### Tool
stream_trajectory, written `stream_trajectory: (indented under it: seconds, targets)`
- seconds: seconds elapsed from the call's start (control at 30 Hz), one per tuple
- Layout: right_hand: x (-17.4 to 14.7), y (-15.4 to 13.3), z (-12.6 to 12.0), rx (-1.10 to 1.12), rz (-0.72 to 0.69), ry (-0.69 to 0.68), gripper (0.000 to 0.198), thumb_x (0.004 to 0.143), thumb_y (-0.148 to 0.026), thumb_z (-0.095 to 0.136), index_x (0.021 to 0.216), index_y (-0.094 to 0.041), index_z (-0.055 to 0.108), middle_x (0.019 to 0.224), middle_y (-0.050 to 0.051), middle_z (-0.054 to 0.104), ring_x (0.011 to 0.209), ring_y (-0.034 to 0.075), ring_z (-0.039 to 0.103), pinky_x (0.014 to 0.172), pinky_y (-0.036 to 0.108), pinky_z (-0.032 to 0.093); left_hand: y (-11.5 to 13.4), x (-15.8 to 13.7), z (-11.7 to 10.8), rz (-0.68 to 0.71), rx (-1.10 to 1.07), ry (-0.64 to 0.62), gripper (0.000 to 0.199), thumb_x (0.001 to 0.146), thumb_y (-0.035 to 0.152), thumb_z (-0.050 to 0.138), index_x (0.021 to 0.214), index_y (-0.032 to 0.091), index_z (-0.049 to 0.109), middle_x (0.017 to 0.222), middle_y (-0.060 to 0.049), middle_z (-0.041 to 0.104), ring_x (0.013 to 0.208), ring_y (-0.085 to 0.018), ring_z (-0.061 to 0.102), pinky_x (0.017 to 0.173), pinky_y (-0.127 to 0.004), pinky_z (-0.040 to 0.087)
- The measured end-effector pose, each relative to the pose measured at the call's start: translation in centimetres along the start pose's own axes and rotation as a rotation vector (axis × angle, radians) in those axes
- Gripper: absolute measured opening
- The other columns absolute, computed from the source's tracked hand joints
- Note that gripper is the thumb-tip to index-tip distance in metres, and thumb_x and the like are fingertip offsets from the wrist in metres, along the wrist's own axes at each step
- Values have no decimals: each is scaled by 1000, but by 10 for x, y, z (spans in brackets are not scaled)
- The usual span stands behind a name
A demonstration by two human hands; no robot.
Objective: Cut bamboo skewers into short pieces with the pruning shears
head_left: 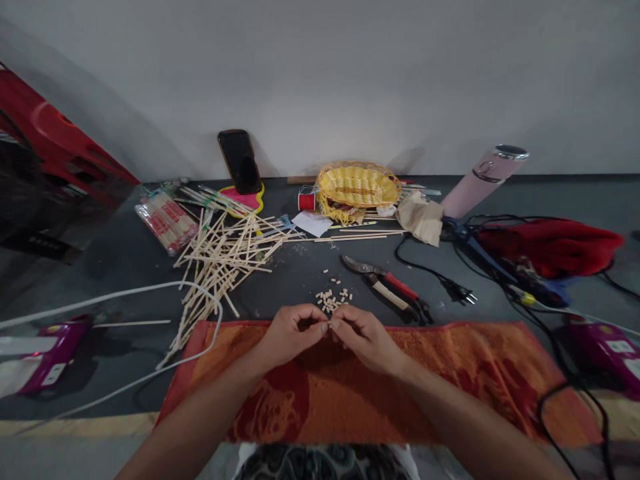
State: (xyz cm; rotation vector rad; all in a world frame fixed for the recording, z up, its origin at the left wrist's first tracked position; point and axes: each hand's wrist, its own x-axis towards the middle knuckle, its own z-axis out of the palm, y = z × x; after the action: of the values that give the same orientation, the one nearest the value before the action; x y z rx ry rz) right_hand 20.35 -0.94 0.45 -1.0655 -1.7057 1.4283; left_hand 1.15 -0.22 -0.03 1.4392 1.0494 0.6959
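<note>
A pile of cut wooden pegs (330,300) is set on the dark tabletop (285,287), just beyond the L hand (297,330) and R hand (367,337). Both thumbs & index fingers are pinched together, tips meeting, w/ a tiny pale bit (330,323) clamped btwn; it's too small to be ID'd. An orange-red towel (470,353) is spread nearer the wearer than the pile, under both hands.

Writing: red print is carried by a plastic-wrapped stick pkt (167,223), far L of the pile, but can't be read; same for white labels on the purple box (53,353) well L of pile & its twin (607,353) well R.

Just R of pile, pruning shears (389,294) are laid, then a two-pin plug (457,291). L of pile, loose thin sticks (227,257) are heaped; their near end is crossed by a white cable (150,289). Beyond pile: red thread spool (307,202), yellow woven basket (360,185); beyond & L, smartphone (241,160) propped upright; beyond & R, pink flask (483,180).
</note>
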Motion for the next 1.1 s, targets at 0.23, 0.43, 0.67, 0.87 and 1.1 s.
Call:
stream_trajectory:
  seconds: [0.23, 0.43, 0.67, 0.87, 1.1]
  targets:
    - [0, -1, 1, -13, -7, -17, 30, 96, -35, 43, 73, -18, 53, 68, -2, 49, 61, 10, 46, 59, 22, 37, 0, 0, 1, 5, 11, 2, 17, 85, 27, 58, 79, 14, 67, 73, -3, 67, 67, -12, 56, 64, -21, 42]
    - [3, 6, -14, -301, -103, 4, 23, 97, -30, 41, 82, -19, 55, 77, 0, 55, 71, 13, 50, 67, 25, 40, 3, 1, -4, 0, 32, 84, 16, 84, 27, 60, 78, 14, 67, 71, -3, 67, 64, -11, 55, 61, -21, 40]
    - [14, 26, -33, -805, -220, 141, 15, 94, -22, 46, 96, -19, 61, 91, 6, 65, 90, 21, 56, 84, 36, 43, 6, 5, -14, -39, -152, 238, 17, 82, 30, 63, 77, 14, 66, 66, -2, 67, 55, -8, 48, 54, -19, 37]
    - [14, 20, -56, -926, -239, 267, 18, 95, -23, 45, 103, -20, 61, 98, 7, 65, 94, 22, 56, 89, 39, 43, 1, 8, -17, -46, -385, 258, 17, 81, 30, 66, 75, 13, 66, 65, -3, 66, 53, -7, 46, 52, -18, 35]
    - [4, 24, -86, -1275, 63, 386, 22, 87, -39, 58, 101, -23, 63, 118, 10, 58, 110, 33, 47, 81, 47, 47, -2, 13, -21, -39, -592, 298, 14, 80, 25, 66, 74, 13, 66, 64, -2, 63, 55, -7, 47, 53, -19, 34]
